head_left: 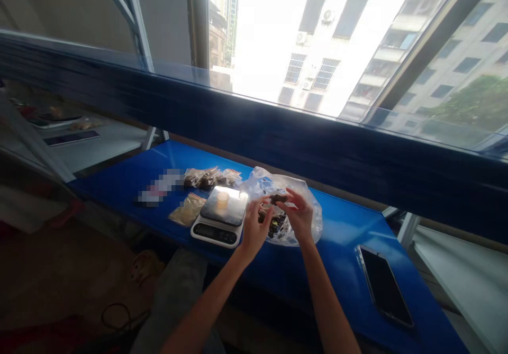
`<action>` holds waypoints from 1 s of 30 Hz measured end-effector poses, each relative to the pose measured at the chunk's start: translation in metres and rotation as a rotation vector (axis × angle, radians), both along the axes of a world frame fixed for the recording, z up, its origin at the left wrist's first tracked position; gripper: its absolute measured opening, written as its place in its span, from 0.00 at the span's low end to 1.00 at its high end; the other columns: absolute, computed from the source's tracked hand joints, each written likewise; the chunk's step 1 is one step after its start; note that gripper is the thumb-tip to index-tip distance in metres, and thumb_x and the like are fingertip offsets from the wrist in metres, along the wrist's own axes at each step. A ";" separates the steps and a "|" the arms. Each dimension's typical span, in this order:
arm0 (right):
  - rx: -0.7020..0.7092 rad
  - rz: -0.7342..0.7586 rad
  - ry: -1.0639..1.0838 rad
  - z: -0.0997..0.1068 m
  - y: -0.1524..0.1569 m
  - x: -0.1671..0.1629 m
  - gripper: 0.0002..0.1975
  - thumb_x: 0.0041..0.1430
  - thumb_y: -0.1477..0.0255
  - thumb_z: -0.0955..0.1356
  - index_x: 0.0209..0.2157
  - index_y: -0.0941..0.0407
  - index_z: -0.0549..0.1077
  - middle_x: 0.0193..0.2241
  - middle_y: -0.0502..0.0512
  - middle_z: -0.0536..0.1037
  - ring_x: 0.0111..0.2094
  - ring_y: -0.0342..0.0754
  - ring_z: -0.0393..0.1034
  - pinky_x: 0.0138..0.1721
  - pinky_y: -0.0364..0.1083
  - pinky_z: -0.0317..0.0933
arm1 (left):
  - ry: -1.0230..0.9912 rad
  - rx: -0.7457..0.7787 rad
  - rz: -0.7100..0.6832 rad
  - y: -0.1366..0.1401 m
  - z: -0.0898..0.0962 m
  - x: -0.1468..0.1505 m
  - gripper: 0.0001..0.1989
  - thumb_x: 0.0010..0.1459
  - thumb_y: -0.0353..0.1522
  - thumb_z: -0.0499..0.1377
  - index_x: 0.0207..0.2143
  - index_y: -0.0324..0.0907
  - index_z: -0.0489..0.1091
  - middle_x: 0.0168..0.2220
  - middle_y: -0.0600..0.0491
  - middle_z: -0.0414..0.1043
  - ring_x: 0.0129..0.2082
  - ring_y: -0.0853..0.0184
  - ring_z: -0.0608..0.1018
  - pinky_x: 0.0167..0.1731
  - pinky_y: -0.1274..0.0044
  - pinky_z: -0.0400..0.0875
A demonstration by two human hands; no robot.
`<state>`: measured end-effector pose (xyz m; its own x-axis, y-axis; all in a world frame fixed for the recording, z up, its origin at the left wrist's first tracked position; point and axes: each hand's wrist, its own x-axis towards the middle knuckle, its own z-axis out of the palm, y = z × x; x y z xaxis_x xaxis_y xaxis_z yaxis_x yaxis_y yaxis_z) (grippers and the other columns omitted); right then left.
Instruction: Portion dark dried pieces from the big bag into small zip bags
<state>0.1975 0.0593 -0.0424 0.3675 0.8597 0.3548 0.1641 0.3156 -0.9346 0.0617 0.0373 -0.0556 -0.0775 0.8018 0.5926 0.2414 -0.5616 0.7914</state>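
Observation:
Above a clear plastic bag (pixel 311 198) on the blue table, my right hand (pixel 299 217) grips a dark, brownish lump (pixel 278 199) between thumb and fingers. Its exact kind is too small to make out. My left hand (pixel 254 229) is at the lump's left end, thumb and fingers apart, with the index fingertip close to or touching it. Inside the opened bag lie many small dark pieces (pixel 275 228), partly hidden by my hands. Left of my left hand stands a white digital scale (pixel 216 233) with a small yellowish cup (pixel 223 200) on its metal plate.
Small bags with dark contents (pixel 210 177) lie behind the scale, and a flat bag (pixel 188 210) is left of it. A phone (pixel 384 285) rests at the right. A dark blue beam (pixel 254 126) crosses above the table's back. White shelves flank both sides.

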 end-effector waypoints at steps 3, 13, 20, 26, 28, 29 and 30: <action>0.004 -0.025 0.013 -0.004 0.000 0.001 0.18 0.37 0.66 0.77 0.34 0.56 0.79 0.31 0.56 0.81 0.35 0.53 0.75 0.30 0.47 0.68 | -0.074 -0.033 0.021 0.025 0.002 0.014 0.14 0.59 0.37 0.58 0.47 0.43 0.68 0.39 0.50 0.70 0.34 0.66 0.71 0.36 0.74 0.69; 0.039 -0.035 0.062 -0.003 -0.001 0.001 0.16 0.45 0.58 0.73 0.30 0.56 0.80 0.31 0.56 0.81 0.34 0.52 0.74 0.32 0.49 0.68 | -0.237 -0.045 -0.061 0.032 0.000 0.014 0.13 0.60 0.39 0.56 0.33 0.42 0.76 0.34 0.51 0.72 0.36 0.67 0.75 0.33 0.78 0.71; 0.032 -0.064 0.039 0.000 -0.009 -0.010 0.11 0.44 0.62 0.74 0.26 0.56 0.79 0.28 0.55 0.80 0.35 0.52 0.73 0.29 0.46 0.65 | -0.279 -0.032 0.018 0.030 0.004 0.016 0.11 0.59 0.37 0.58 0.32 0.41 0.77 0.34 0.50 0.72 0.37 0.66 0.74 0.39 0.75 0.70; 0.045 -0.113 0.052 -0.004 -0.008 -0.012 0.12 0.45 0.61 0.73 0.26 0.56 0.78 0.27 0.54 0.79 0.33 0.51 0.72 0.27 0.45 0.63 | -0.272 -0.049 0.012 0.033 0.002 0.014 0.09 0.58 0.36 0.59 0.33 0.42 0.77 0.34 0.50 0.71 0.38 0.65 0.74 0.39 0.74 0.70; 0.036 -0.109 0.051 -0.006 -0.007 -0.010 0.12 0.45 0.62 0.74 0.25 0.56 0.78 0.26 0.54 0.79 0.31 0.51 0.72 0.27 0.45 0.62 | -0.263 -0.057 -0.001 0.034 0.001 0.014 0.08 0.57 0.35 0.60 0.32 0.42 0.78 0.34 0.50 0.71 0.37 0.65 0.74 0.39 0.74 0.69; 0.035 -0.117 0.057 -0.008 -0.006 -0.009 0.12 0.45 0.61 0.74 0.26 0.56 0.78 0.26 0.54 0.79 0.31 0.50 0.71 0.27 0.45 0.62 | -0.267 -0.063 0.003 0.034 0.001 0.014 0.08 0.57 0.35 0.60 0.32 0.42 0.77 0.34 0.50 0.71 0.38 0.65 0.74 0.40 0.74 0.69; 0.034 -0.126 0.066 -0.009 -0.005 -0.008 0.13 0.46 0.61 0.73 0.27 0.56 0.78 0.26 0.53 0.79 0.30 0.49 0.71 0.27 0.45 0.62 | -0.275 -0.070 0.008 0.034 0.000 0.014 0.08 0.58 0.35 0.60 0.32 0.41 0.77 0.35 0.49 0.71 0.39 0.65 0.74 0.40 0.74 0.69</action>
